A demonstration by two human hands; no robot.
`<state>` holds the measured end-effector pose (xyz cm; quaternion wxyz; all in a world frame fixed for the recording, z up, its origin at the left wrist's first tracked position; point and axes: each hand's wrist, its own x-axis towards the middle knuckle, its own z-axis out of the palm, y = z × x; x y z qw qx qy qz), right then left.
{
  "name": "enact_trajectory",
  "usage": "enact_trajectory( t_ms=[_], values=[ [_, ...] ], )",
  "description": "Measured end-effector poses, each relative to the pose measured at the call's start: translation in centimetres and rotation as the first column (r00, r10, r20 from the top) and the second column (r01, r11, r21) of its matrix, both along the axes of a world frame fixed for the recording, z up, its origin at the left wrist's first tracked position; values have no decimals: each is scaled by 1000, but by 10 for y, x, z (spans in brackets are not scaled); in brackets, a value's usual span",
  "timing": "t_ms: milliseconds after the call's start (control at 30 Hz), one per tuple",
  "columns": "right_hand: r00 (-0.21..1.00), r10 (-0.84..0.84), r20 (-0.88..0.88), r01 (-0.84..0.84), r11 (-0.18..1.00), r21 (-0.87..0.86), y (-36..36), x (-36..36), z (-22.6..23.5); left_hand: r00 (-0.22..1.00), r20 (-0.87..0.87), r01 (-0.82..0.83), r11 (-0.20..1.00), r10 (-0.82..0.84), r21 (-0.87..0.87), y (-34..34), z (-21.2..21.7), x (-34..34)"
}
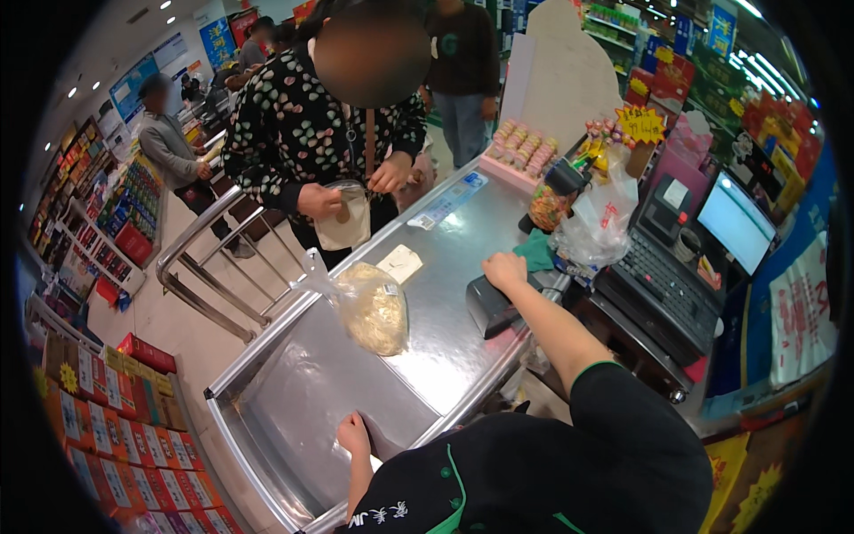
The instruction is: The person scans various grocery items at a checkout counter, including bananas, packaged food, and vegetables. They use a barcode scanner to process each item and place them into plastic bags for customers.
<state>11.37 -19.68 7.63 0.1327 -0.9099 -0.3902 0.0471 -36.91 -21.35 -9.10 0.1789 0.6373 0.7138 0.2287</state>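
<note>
1. Resting on the black scanner unit (492,307) at the bench's right edge, the right hand (505,269) lies loosely curled, gripping nothing.
2. Left hand (354,435) presses open and flat on the steel bench (302,392) near its near edge.
3. One clear bag of pale food (372,308) lies mid-bench; one paper slip (400,262) lies beyond it.
4. Surroundings: shop aisle, one customer (307,125) opposite.

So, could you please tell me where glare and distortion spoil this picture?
Head view: ceiling lights glare white off the steel checkout counter beside the clear bag of pale food; fisheye bends the chrome railing; corners go black; right hand stays sharp.
</note>
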Motion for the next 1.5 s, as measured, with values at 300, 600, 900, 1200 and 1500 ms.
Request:
enact_trajectory(
  t_ms=[300,600,900,1200,1500],
  values=[
    [1000,-3,-16,3,1000,9,-4,-7,9,999,20,38,999,-38,-11,2,6,-3],
    [1000,11,-21,-11,1000,-4,0,-11,9,1000,15,18,999,-17,-42,-2,12,-8],
    [1000,6,29,-6,1000,-8,1,-5,9,956,294,-23,1000,19,9,32,-43,-22],
    [990,95,101,-97,995,20,7,0,-8,853,506,161,987,-128,-22,80,14,26],
    [996,70,46,-69,997,-17,1,-1,2,858,-123,436,835,-498,-335,19,31,36]
  ],
)
